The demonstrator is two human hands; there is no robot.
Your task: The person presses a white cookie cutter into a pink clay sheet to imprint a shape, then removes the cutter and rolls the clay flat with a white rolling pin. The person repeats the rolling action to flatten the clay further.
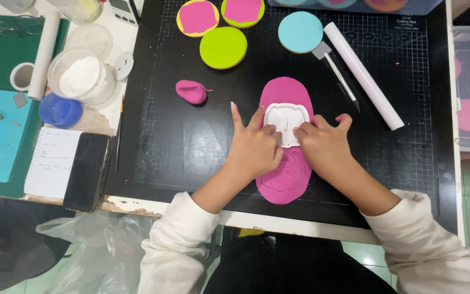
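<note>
We see both hands pressing down on a white plastic embossing cutter (286, 123), which sits on the upper half of a rolled-out oval sheet of magenta modelling paste (288, 163). The sheet lies on a black gridded cutting mat (191, 136), near the front edge of the tabletop and about midway between the mat's left and right edges.

The sheet's long axis runs from the front edge toward the back edge, in line with the person's body. The cutter lies directly under the fingertips, not offset to either side. We note a stamped pattern in the sheet's front half, partly hidden by the wrists.

Left hand (255, 146): fingers curled, knuckles on the cutter's left part, index finger extended flat on the mat. It grips nothing.

Right hand (322, 142): fingers bent, tips on the cutter's right edge. It also presses rather than grips.

Both hands are equally near the cutter. A small lump of magenta paste (191, 91) lies well apart, toward the mat's left. A metal-bladed craft knife (339, 73) and a white rolling pin (363, 74) lie toward the back right.
</note>
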